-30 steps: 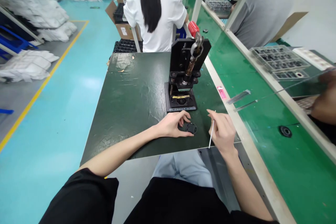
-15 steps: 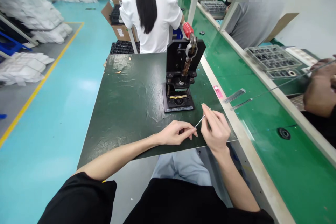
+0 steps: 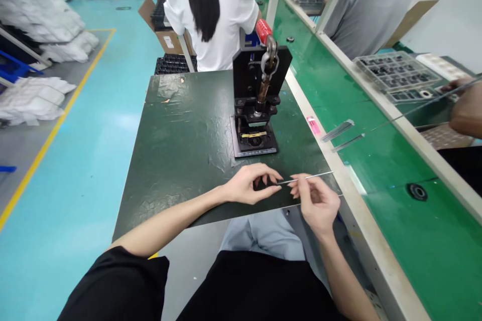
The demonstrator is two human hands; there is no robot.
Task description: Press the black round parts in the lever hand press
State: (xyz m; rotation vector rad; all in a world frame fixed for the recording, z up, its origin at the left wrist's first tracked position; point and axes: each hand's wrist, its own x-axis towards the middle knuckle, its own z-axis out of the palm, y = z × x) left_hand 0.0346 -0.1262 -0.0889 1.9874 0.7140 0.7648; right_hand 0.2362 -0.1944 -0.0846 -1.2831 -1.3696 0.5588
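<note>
1. Dark green work mat (image 3: pixel 181 170), creased, on the bench.
2. Hand press (image 3: pixel 258 95), upright on the mat, far of the hands.
3. Left hand (image 3: pixel 250 184): fingers half curled, tips just beside the rod's left end; grip cannot be told.
4. Right hand (image 3: pixel 318 204): fingertips pinched on the rod.
5. Thin metal rod (image 3: pixel 312 175): long axis nearly left-right, over the mat's near part, running rightward from between the hands.

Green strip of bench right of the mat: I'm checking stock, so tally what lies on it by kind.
Black rings: 2
Metal rod bundles: 2
Pink packet: 1
Total: 5
</note>
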